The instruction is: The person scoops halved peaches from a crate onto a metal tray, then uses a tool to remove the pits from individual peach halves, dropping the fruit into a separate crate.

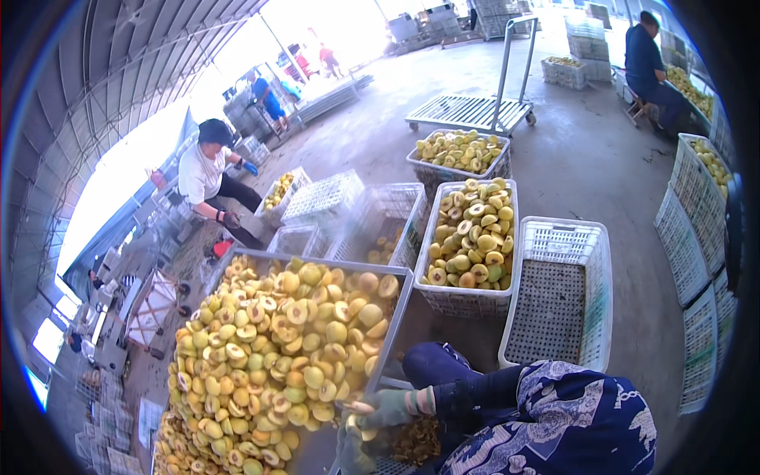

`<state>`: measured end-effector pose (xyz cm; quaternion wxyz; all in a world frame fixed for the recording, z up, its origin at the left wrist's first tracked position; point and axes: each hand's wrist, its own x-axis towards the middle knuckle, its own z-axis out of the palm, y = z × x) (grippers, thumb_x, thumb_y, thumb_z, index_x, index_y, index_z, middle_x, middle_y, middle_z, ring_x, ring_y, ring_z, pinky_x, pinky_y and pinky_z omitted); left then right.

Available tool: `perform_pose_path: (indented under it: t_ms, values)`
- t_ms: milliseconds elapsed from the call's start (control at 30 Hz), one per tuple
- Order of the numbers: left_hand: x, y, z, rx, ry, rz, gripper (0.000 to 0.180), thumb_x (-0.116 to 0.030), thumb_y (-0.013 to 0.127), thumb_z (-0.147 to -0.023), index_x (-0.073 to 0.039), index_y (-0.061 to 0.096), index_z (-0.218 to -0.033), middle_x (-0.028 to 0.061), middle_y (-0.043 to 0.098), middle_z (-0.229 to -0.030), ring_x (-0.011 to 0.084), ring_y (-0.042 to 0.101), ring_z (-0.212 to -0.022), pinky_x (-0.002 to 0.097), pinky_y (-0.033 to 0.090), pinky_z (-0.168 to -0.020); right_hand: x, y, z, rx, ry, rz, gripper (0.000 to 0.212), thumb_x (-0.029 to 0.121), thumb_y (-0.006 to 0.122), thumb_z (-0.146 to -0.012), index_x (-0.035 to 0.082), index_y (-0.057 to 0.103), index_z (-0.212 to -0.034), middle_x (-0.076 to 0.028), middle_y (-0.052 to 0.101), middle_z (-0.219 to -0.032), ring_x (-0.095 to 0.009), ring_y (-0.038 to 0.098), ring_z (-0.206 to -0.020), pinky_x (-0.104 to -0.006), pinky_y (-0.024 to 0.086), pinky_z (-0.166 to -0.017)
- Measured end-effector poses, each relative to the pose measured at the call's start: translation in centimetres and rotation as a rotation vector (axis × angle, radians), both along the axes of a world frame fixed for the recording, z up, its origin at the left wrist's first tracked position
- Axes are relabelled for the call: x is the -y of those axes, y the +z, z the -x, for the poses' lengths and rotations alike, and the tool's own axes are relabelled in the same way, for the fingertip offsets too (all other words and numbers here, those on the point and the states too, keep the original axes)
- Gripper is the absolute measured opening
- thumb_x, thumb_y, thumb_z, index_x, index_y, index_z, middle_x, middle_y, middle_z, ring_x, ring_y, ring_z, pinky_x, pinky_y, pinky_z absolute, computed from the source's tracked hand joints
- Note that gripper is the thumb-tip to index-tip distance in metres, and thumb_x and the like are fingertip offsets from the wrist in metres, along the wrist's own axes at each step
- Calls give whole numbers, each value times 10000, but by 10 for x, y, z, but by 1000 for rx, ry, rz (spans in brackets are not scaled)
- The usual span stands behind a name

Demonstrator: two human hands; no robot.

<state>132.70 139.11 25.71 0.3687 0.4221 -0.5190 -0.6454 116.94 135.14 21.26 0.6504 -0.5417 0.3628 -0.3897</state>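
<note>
My right hand, in a grey-green glove, pinches a pale yellow stone-fruit half at the near edge of a metal-rimmed table. Just below it, my left hand, gloved the same way, is curled with a second yellow fruit piece at its fingertips; part of that hand is lost in blur. A big heap of halved yellow stone fruit, peach-like, covers the table in front of both hands. Brown pits or scraps lie in a container under my right wrist.
Right of the table stand a white crate full of fruit halves and a crate with a bare slatted bottom. Behind are another filled crate and a flat trolley. A co-worker in white bends beside crates; stacked crates line the right.
</note>
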Motion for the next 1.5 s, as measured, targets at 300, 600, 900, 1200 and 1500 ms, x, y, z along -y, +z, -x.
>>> perform_pose_path:
  t_ms: [300, 600, 900, 1200, 1500]
  values:
    - [21, -22, -3, 211, 28, 238, 417, -377, 411, -957, -13, 525, -1125, 102, 616, -1014, 228, 619, -832, 298, 516, -750, 11, -40, -8, -173, -44, 198, 394, 346, 672, -812, 82, 615, -1099, -54, 657, -963, -150, 598, -910, -301, 464, -818]
    - [25, -23, 15, 454, 163, 901, 360, -288, 457, -947, 20, 529, -1118, 145, 615, -1060, 267, 624, -901, 331, 523, -780, -19, -40, -37, 450, -240, -388, 331, 311, 642, -870, 82, 603, -1105, -57, 655, -918, -144, 612, -798, -276, 500, -668]
    - [9, -32, 5, -324, 525, 310, 545, -447, 358, -976, 19, 481, -1231, 175, 554, -1175, 259, 557, -1006, 406, 489, -833, -41, 14, -18, -254, 7, 112, 385, 332, 635, -817, 93, 607, -1117, -108, 666, -969, -211, 638, -899, -311, 493, -803]
    - [-5, -21, -1, -308, 549, 244, 529, -409, 445, -958, 62, 492, -1193, 215, 603, -1084, 290, 618, -842, 381, 516, -737, -45, 3, -27, -375, 125, 128, 387, 309, 590, -814, 122, 558, -1151, -107, 667, -925, -279, 651, -863, -356, 500, -765]
    - [-4, -28, -8, -287, 475, 289, 353, -289, 487, -957, 50, 572, -1011, 167, 616, -992, 287, 643, -782, 389, 564, -684, -44, 40, -8, -555, 339, -51, 354, 345, 608, -822, 136, 599, -1108, -88, 667, -952, -249, 645, -904, -344, 478, -806]
